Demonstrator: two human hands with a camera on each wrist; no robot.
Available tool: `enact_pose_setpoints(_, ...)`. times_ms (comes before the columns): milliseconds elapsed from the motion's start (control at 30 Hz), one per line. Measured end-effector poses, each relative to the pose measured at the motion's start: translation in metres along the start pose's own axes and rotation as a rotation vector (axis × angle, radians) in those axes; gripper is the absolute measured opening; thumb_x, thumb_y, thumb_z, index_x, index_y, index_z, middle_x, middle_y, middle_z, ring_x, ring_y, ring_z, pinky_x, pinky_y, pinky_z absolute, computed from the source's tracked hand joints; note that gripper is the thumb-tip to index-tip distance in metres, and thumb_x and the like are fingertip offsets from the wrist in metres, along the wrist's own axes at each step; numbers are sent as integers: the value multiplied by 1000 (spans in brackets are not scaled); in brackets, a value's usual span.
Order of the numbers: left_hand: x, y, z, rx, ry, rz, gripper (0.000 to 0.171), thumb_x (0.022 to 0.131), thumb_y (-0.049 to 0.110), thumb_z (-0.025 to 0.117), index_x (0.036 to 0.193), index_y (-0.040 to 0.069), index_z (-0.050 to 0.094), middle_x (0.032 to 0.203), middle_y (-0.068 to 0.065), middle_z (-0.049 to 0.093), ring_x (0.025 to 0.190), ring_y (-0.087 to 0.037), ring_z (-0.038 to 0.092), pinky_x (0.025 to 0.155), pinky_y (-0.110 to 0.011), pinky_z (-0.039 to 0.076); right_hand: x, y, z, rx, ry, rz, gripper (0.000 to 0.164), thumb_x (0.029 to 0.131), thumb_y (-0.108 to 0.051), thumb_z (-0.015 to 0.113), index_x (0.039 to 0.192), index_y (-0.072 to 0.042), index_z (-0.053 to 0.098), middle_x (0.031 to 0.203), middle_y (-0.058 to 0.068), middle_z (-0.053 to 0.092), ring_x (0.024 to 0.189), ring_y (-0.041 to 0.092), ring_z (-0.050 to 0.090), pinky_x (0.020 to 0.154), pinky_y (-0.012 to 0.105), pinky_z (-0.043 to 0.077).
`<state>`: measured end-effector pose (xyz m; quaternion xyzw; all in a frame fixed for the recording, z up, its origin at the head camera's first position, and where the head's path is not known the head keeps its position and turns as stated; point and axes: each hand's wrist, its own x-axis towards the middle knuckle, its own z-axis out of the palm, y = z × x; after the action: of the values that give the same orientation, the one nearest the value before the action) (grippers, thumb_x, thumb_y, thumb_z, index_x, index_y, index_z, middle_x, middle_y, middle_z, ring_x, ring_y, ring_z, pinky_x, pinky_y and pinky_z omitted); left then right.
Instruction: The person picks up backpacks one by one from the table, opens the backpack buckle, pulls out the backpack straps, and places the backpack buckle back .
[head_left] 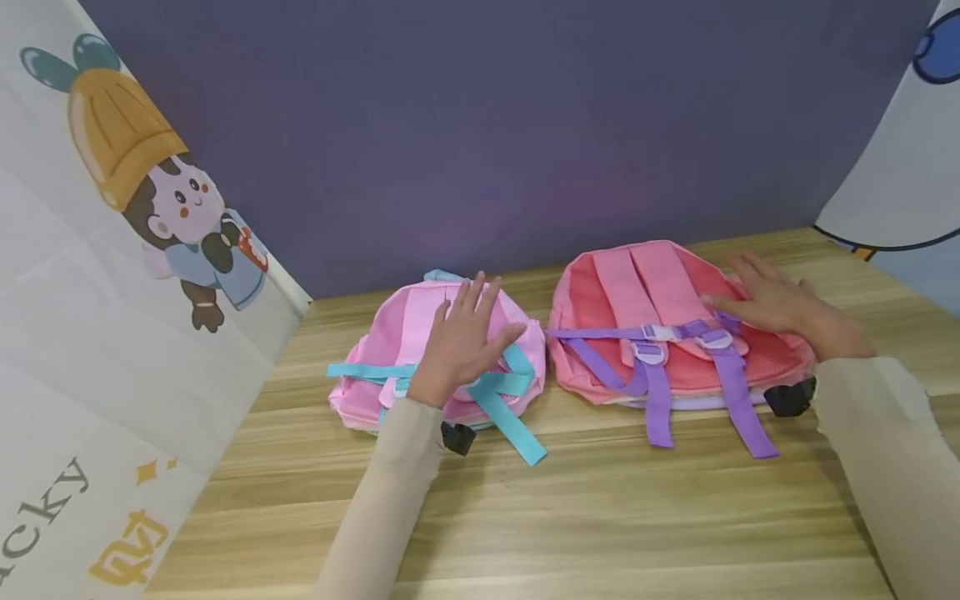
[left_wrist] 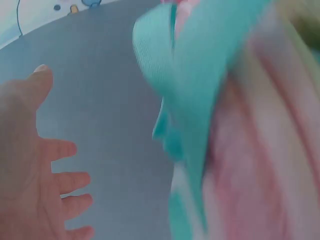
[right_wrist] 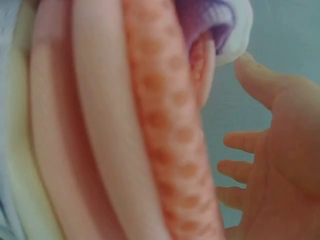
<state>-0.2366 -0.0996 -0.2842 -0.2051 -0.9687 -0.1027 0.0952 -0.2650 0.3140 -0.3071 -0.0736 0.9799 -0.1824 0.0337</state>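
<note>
Two small backpacks lie side by side on the table with their strap sides up. Over the left one, a pink backpack [head_left: 386,329] with turquoise straps [head_left: 510,421], my left hand [head_left: 461,346] is held with straight, spread fingers. The other is a coral-pink backpack [head_left: 585,292] with purple straps [head_left: 658,408] and white buckles. My right hand [head_left: 780,304] hovers at its right side, fingers extended and thumb pointing left. Both wrist views show a gap between palm and backpack, and neither hand grips anything.
The wood-grain table [head_left: 525,517] ends at a dark purple-grey panel [head_left: 525,142] behind the backpacks. On the left stands a white wall panel [head_left: 75,333] with a cartoon figure; another printed panel [head_left: 885,167] is at the right. A black wrist device [head_left: 791,398] sits under the right wrist.
</note>
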Motion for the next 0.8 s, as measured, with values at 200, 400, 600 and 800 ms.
enact_pose_setpoints(200, 14, 21, 14, 14, -19, 53, 74, 95, 57, 40, 152, 13, 23, 159, -11, 18, 147, -27, 14, 116, -52, 18, 3, 5, 3, 62, -16, -4, 97, 90, -54, 51, 148, 6, 2, 149, 38, -6, 135, 59, -2, 98, 78, 8)
enact_pose_setpoints(400, 24, 40, 29, 12, -51, 93, 74, 94, 58, 40, 153, 17, 19, 158, -10, 20, 147, -27, 16, 115, -51, 21, 2, 6, 7, 138, -34, -52, 86, 92, -45, 54, 149, 1, 10, 147, 38, 3, 129, 60, 15, 95, 75, 23)
enact_pose_setpoints(600, 32, 56, 41, 26, -93, 112, 75, 94, 60, 39, 154, 19, 16, 159, -10, 20, 146, -28, 18, 115, -47, 25, 2, 4, 11, 144, -60, -68, 84, 93, -42, 54, 149, 3, 10, 146, 39, 10, 128, 59, 16, 97, 75, 22)
enact_pose_setpoints(800, 37, 69, 51, 1, -135, 123, 74, 94, 59, 41, 152, 17, 22, 158, -10, 22, 143, -29, 27, 114, -42, 28, 3, 4, 12, 137, -54, -90, 82, 92, -38, 56, 147, 8, 15, 140, 37, 22, 122, 55, 28, 97, 70, 30)
